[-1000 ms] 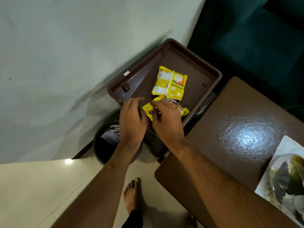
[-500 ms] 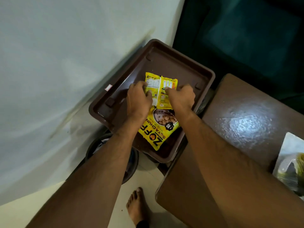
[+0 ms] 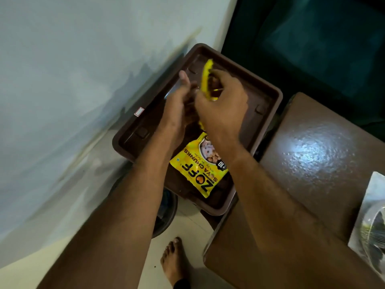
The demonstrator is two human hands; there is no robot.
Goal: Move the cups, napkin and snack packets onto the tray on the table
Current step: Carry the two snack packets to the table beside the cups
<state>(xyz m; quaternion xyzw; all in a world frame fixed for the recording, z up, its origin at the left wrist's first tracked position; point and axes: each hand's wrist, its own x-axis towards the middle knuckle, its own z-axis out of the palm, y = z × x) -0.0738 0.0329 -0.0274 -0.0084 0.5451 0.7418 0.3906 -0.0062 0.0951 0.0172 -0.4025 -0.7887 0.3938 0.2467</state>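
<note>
Pinched in the right hand (image 3: 220, 101) is a yellow snack packet (image 3: 206, 78), lifted on edge above the far half of the brown tray (image 3: 268, 94); the fingers close firmly on its lower part. Just to the left of that grip the left hand (image 3: 177, 105) sits close against it, fingers loosely curled; whether it grasps the same packet or nothing at all I cannot tell, as motion blur hides the contact. Nearer the body than the grip, a second packet (image 3: 200, 170), printed with soya chunks, lies flat on the tray floor. Judging by this, both visible packets have reached the tray, though one is being rearranged or turned. No cups and no napkin show anywhere, so those appear left to do. To the right of the grip is a dark table top (image 3: 312, 153), with the tray beside its edge.
</note>
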